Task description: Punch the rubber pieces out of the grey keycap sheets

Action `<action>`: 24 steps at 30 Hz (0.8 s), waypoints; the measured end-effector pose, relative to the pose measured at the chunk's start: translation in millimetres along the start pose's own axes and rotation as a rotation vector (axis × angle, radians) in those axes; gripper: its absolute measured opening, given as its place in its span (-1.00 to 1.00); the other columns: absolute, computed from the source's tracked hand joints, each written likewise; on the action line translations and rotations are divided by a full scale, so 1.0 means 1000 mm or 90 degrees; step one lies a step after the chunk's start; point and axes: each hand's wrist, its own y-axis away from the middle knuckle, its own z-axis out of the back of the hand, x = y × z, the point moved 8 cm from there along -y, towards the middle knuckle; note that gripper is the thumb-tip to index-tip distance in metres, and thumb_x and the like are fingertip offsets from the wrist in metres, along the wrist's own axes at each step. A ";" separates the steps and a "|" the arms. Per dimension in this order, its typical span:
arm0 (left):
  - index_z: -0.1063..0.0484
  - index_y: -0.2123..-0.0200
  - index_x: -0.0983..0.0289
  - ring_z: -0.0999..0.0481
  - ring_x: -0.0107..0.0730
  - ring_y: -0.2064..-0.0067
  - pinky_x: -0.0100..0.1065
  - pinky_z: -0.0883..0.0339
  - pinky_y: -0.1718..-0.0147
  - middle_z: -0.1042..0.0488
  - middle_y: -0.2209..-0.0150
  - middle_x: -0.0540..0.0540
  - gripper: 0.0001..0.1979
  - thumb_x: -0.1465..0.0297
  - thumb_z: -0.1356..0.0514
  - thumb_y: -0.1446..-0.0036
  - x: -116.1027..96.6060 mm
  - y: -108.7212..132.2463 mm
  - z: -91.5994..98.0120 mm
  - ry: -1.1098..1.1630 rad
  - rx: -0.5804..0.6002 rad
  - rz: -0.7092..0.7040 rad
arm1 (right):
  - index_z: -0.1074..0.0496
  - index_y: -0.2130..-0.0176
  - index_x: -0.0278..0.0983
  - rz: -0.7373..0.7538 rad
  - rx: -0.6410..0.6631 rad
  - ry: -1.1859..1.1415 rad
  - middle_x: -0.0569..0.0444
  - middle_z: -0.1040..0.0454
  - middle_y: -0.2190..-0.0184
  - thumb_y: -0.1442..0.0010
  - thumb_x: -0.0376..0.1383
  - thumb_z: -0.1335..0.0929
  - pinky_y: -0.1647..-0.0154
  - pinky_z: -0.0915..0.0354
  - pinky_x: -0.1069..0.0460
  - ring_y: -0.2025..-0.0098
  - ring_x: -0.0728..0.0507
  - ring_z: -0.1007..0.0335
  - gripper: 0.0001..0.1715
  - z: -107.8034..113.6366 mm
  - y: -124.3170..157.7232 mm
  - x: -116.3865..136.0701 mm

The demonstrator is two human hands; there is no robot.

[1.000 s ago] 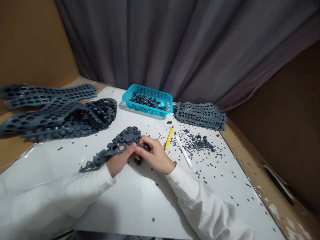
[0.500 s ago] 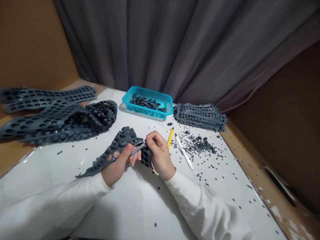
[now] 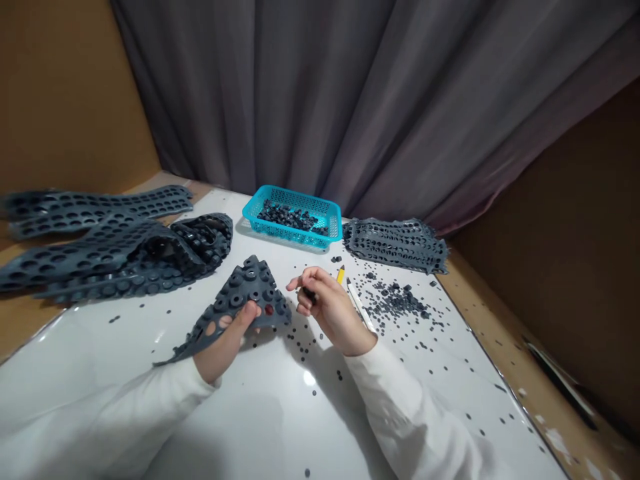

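My left hand [image 3: 230, 343] grips a dark grey rubber sheet [image 3: 235, 287] by its lower edge, thumb on top. Ring-like raised cups cover most of this sheet, and a few round holes show near my thumb. Its shape tapers to a point at the lower left. Just right of the sheet and apart from it, my right hand [image 3: 335, 313] is curled around a small dark rubber piece [image 3: 309, 294], partly hidden by the fingers. The index finger sticks out toward the sheet.
A turquoise basket [image 3: 295, 239] holds many small dark pieces. Perforated grey sheets [image 3: 110, 253] are heaped at the left; another perforated stack [image 3: 395, 243] lies right. Near my right hand are a yellow pen-like tool [image 3: 341, 274], a white one [image 3: 359, 303] and scattered dark bits [image 3: 400, 300].
My right hand has come away from the sheet, moving slightly right, and now has a small dark piece in its fingers. The sheet, bent and pulled before, now lies flatter in my left hand.
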 end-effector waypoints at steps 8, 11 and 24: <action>-0.52 0.47 0.16 -0.50 -0.14 0.20 -0.22 -0.24 0.01 -0.57 0.42 0.04 -0.67 0.09 -0.08 -0.03 -0.023 -0.001 0.001 -0.279 0.025 -0.131 | -0.25 0.39 -0.26 0.151 -0.017 0.515 0.22 -0.16 0.62 -0.11 -0.27 -0.25 0.51 0.02 0.10 0.56 0.02 -0.04 -0.90 -0.013 0.013 0.004; -0.54 0.42 0.15 -0.50 -0.15 0.20 -0.26 -0.25 0.02 -0.59 0.38 0.03 -0.70 0.13 -0.10 -0.03 -0.034 0.005 -0.005 -0.277 0.039 -0.237 | -0.21 0.41 -0.25 0.143 0.050 0.616 0.24 -0.14 0.65 -0.11 -0.15 -0.29 0.53 0.05 0.10 0.58 0.02 -0.03 -0.77 -0.021 0.012 -0.003; -0.56 0.37 0.21 -0.52 -0.21 0.21 -0.35 -0.32 0.07 -0.60 0.38 0.05 -0.65 0.13 -0.07 -0.08 -0.026 0.009 -0.006 -0.083 0.084 -0.164 | -0.20 0.54 -0.27 0.055 0.011 0.094 0.27 -0.08 0.67 -0.01 -0.09 -0.37 0.62 0.11 0.14 0.65 0.09 0.10 -0.64 0.000 -0.007 -0.013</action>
